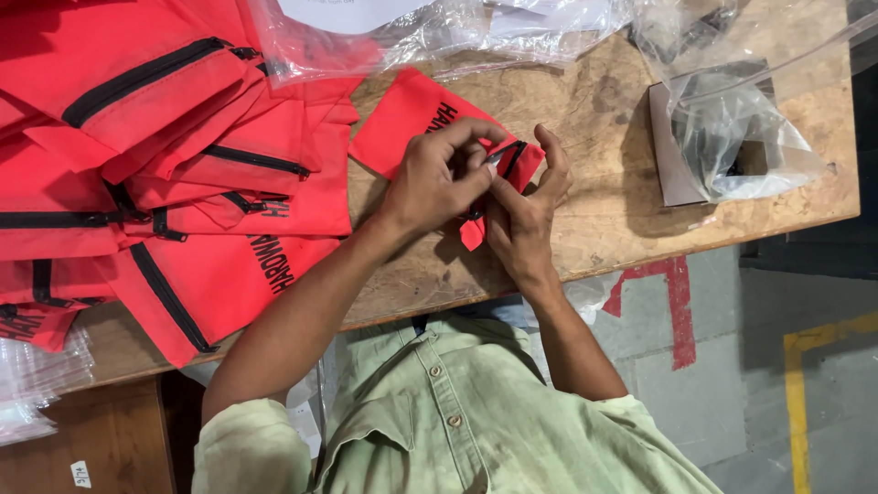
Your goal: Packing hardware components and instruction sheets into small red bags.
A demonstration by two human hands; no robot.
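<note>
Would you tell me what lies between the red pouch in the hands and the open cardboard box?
In the head view, only bare wooden table lies between the red pouch and the cardboard box.

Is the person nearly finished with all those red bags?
Hard to say. A heap of red zip pouches lies on the wooden table, done or waiting, I cannot tell. Both the left hand and right hand are working at one red pouch, at its black zipper.

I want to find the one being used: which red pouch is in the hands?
The small red pouch alone on the bare wood; both hands pinch its zipper end. The others lie heaped at the table's left.
</note>
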